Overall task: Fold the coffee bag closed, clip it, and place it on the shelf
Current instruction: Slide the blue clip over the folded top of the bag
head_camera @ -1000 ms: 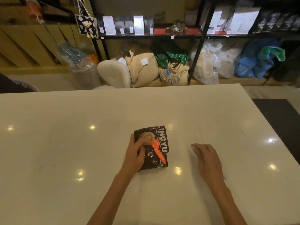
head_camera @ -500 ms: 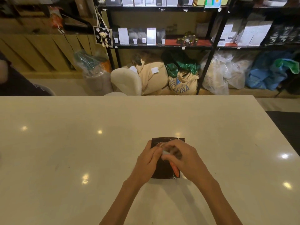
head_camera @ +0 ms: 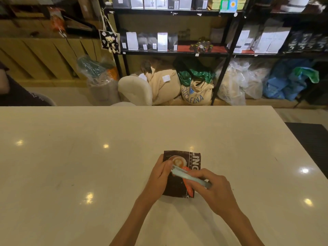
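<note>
Coffee bag [head_camera: 181, 174], dark with a latte picture, lies flat on the near part of the white table [head_camera: 88, 157]. Left hand [head_camera: 158, 180] curls its fingers around the bag's left edge. Right hand [head_camera: 215, 190] pinches a pale blue clip [head_camera: 188, 176] across the bag, above an orange clip [head_camera: 188, 188]. Black shelf [head_camera: 174, 52] stands far beyond.

Warm, dim indoor light is falling from overhead. Small round glare spots are dotting the glossy white table [head_camera: 88, 157], brightest toward its right edge. Soft, faint shadows are lying under the forearms. The black shelving unit [head_camera: 221, 50] behind is sitting in murk, upper shelves losing detail. Wide-angle distortion is bowing the shelf posts and stretching the frame corners. The pale blue clip [head_camera: 190, 178] is smearing with motion blur; the coffee bag [head_camera: 184, 162] print is reading soft.
</note>
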### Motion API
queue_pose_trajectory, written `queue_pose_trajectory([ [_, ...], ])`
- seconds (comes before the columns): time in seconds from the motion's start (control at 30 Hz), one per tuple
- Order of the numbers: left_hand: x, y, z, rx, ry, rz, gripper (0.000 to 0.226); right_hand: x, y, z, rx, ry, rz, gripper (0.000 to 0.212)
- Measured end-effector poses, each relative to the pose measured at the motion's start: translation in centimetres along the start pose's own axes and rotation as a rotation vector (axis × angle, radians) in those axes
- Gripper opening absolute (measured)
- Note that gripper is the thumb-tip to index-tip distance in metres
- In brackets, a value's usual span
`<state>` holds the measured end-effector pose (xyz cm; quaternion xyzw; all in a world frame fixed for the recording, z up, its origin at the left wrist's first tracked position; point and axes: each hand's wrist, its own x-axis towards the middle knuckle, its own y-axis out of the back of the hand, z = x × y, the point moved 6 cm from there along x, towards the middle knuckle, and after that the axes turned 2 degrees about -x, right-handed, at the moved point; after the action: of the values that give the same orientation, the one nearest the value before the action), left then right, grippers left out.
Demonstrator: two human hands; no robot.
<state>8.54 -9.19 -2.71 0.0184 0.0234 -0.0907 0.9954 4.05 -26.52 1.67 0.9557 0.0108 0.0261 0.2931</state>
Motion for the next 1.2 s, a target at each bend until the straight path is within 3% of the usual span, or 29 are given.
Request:
queue_pose_trajectory([
  [0.03,0.1,0.1,0.2,0.007,-0.017,-0.005,0.024,-0.2,-0.2,0.3,0.066,-0.055,-0.044,0.014],
  [0.17,0.6,1.0,0.2,-0.012,-0.005,0.057,0.024,-1.0,1.1,1.1,0.198,-0.162,-0.206,0.017],
  [0.4,1.1,0.3,-0.1,0.087,-0.046,0.007,0.031,-1.1,5.3,0.9,0.248,-0.091,-0.091,0.021],
  [0.53,1.3,0.2,-0.3,0.079,-0.116,0.005,0.013,-0.3,9.9,1.8,0.264,-0.074,0.110,0.019],
  [0.63,1.0,0.5,-0.3,0.037,-0.148,0.029,0.047,0.8,12.4,4.0,0.218,-0.108,0.175,0.023],
  [0.77,0.9,0.0,-0.6,-0.069,-0.083,0.018,0.077,2.9,9.3,5.3,0.192,-0.179,0.057,0.027],
  [0.9,1.1,-0.5,-1.1,-0.103,-0.061,-0.003,0.088,4.4,4.6,4.3,0.194,-0.180,-0.042,0.022],
  [1.0,1.1,-0.2,-1.4,-0.164,-0.054,0.054,0.091,5.2,2.5,3.7,0.311,-0.212,-0.020,0.018],
  [1.2,0.7,-0.2,-1.5,-0.177,-0.034,0.122,0.094,5.5,0.0,3.6,0.457,-0.292,0.003,0.037],
])
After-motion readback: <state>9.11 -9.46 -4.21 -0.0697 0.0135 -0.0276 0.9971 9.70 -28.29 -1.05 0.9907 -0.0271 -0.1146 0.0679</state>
